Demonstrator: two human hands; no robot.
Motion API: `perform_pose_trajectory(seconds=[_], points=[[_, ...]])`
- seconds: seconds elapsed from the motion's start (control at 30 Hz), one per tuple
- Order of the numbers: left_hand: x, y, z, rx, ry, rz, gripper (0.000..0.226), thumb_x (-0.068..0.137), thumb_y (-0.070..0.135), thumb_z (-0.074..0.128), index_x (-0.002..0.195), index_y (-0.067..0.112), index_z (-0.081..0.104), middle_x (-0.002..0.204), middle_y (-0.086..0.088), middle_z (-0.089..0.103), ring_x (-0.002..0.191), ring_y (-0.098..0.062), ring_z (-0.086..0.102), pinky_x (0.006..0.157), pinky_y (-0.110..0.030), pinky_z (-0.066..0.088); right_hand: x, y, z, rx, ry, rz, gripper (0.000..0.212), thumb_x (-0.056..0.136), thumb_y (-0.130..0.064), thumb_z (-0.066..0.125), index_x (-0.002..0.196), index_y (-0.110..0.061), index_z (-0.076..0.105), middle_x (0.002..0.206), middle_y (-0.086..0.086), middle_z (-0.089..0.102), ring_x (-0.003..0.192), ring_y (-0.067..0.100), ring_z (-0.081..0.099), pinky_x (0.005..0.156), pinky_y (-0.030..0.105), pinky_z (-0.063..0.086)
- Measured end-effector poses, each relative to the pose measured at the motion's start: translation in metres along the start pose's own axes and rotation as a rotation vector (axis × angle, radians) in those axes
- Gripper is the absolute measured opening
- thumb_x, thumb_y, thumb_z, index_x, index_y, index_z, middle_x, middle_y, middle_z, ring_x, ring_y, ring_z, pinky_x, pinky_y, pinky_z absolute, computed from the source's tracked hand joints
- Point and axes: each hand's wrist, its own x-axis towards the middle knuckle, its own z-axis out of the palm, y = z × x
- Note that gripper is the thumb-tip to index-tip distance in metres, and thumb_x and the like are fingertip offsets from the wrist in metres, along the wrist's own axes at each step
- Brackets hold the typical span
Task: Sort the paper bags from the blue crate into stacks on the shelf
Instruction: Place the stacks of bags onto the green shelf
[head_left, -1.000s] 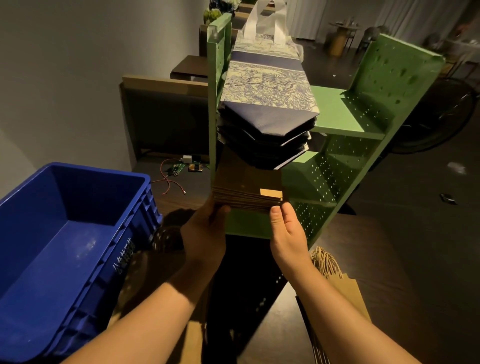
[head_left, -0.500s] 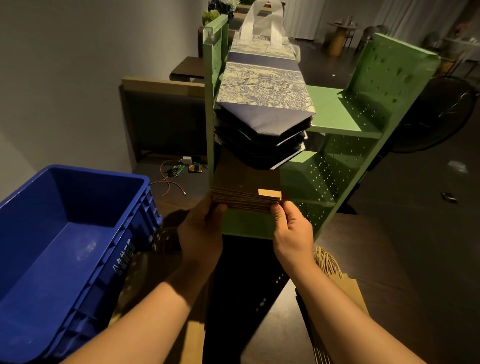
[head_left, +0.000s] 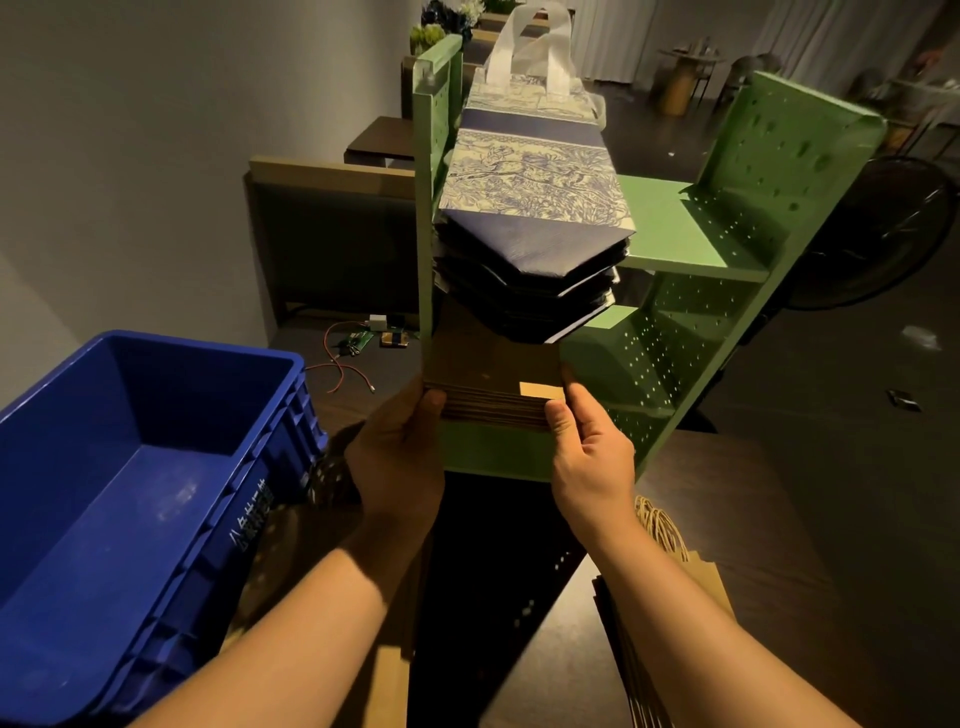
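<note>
A green pegboard shelf (head_left: 696, 322) stands in front of me. On its upper level lies a stack of navy and white patterned bags (head_left: 530, 208) with white handles. Below it a stack of flat brown paper bags (head_left: 488, 379) sits on the lower level. My left hand (head_left: 397, 457) grips the stack's left front corner, thumb on top. My right hand (head_left: 589, 452) grips its right front corner. The blue crate (head_left: 171, 499) at the left shows a bare floor. More brown bags with twine handles (head_left: 675, 566) lie at the lower right.
A dark wooden table (head_left: 727, 519) holds the shelf and crate. Red wires and a small circuit board (head_left: 358, 345) lie behind the crate. A grey wall rises at the left. A black fan (head_left: 883, 234) stands right of the shelf.
Both hands have shifted slightly forward and closed on the brown stack's front corners. The stack itself has barely moved.
</note>
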Motion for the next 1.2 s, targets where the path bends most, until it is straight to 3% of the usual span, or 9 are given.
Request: perform_pose_trajectory(seconds=[0.17, 0.27, 0.33, 0.4, 0.47, 0.63, 0.77, 0.9, 1.2], points=[[-0.001, 0.000, 0.000, 0.004, -0.041, 0.069, 0.036, 0.103, 0.017, 0.058, 0.127, 0.044, 0.061, 0.109, 0.017, 0.072, 0.101, 0.009, 0.067, 0.080, -0.007, 0.051, 0.001, 0.005, -0.001, -0.019, 0.000, 0.015, 0.046, 0.104, -0.023, 0.057, 0.148, -0.022, 0.046, 0.127, -0.030, 0.048, 0.119, -0.020, 0.045, 0.091, -0.009, 0.031], [-0.003, -0.002, 0.000, -0.005, -0.005, 0.052, 0.029, 0.101, 0.028, 0.059, 0.126, 0.041, 0.063, 0.112, 0.016, 0.072, 0.105, 0.008, 0.066, 0.087, -0.013, 0.054, -0.001, -0.001, 0.000, 0.011, 0.017, 0.048, 0.032, 0.106, -0.020, 0.054, 0.136, -0.029, 0.048, 0.113, -0.033, 0.053, 0.098, -0.035, 0.047, 0.082, -0.007, 0.036], [-0.003, -0.001, 0.000, -0.005, -0.007, 0.037, 0.030, 0.100, 0.034, 0.056, 0.129, 0.040, 0.061, 0.114, 0.017, 0.071, 0.108, 0.011, 0.064, 0.088, -0.012, 0.054, 0.004, -0.002, 0.000, 0.127, 0.043, 0.082, 0.018, 0.108, -0.031, 0.048, 0.113, -0.023, 0.063, 0.092, -0.016, 0.061, 0.083, -0.017, 0.057, 0.076, 0.006, 0.043], [-0.003, 0.002, 0.002, -0.044, -0.047, 0.006, 0.032, 0.104, 0.031, 0.053, 0.135, 0.037, 0.058, 0.115, 0.022, 0.069, 0.108, 0.015, 0.063, 0.084, -0.007, 0.051, 0.010, -0.006, 0.001, 0.205, 0.083, 0.129, 0.044, 0.104, -0.044, 0.040, 0.094, -0.005, 0.059, 0.086, 0.011, 0.055, 0.082, 0.007, 0.053, 0.078, 0.028, 0.044], [-0.002, -0.001, 0.005, -0.082, -0.058, -0.036, 0.036, 0.105, 0.035, 0.050, 0.139, 0.030, 0.062, 0.117, 0.017, 0.072, 0.109, 0.007, 0.066, 0.087, -0.015, 0.055, 0.013, -0.007, 0.005, 0.207, 0.037, 0.204, 0.041, 0.109, -0.043, 0.035, 0.092, -0.014, 0.058, 0.092, 0.006, 0.057, 0.090, 0.016, 0.053, 0.087, 0.036, 0.043], [-0.003, 0.003, 0.012, -0.123, -0.020, -0.125, 0.032, 0.107, 0.032, 0.047, 0.135, 0.034, 0.063, 0.113, 0.023, 0.070, 0.103, 0.013, 0.064, 0.077, -0.004, 0.048, 0.015, -0.008, 0.013, 0.269, -0.003, 0.301, 0.038, 0.113, -0.037, 0.028, 0.090, -0.027, 0.056, 0.091, -0.012, 0.057, 0.081, -0.005, 0.054, 0.074, 0.004, 0.040], [0.005, 0.014, 0.016, -0.190, -0.005, -0.145, 0.030, 0.111, 0.027, 0.038, 0.118, 0.043, 0.062, 0.109, 0.020, 0.071, 0.103, 0.009, 0.065, 0.078, -0.008, 0.051, 0.020, -0.009, 0.020, 0.350, -0.033, 0.373, 0.040, 0.112, -0.043, 0.028, 0.094, -0.024, 0.058, 0.094, -0.007, 0.059, 0.087, 0.004, 0.055, 0.076, 0.015, 0.039], [0.010, 0.003, 0.026, -0.243, -0.003, -0.224, 0.036, 0.107, 0.050, 0.031, 0.128, 0.042, 0.059, 0.133, -0.001, 0.060, 0.116, -0.013, 0.062, 0.098, -0.041, 0.055, 0.020, -0.005, 0.025, 0.402, 0.010, 0.416, 0.040, 0.111, -0.045, 0.029, 0.092, -0.024, 0.057, 0.090, -0.007, 0.057, 0.086, 0.008, 0.053, 0.071, 0.017, 0.038], [0.009, 0.002, 0.038, -0.255, 0.031, -0.268, 0.037, 0.084, 0.078, 0.027, 0.109, 0.065, 0.052, 0.136, -0.002, 0.054, 0.123, -0.020, 0.057, 0.104, -0.051, 0.050, 0.018, -0.010, 0.030, 0.524, 0.028, 0.424, 0.038, 0.109, -0.048, 0.036, 0.095, -0.025, 0.061, 0.095, -0.008, 0.063, 0.091, 0.006, 0.058, 0.075, 0.020, 0.040]])
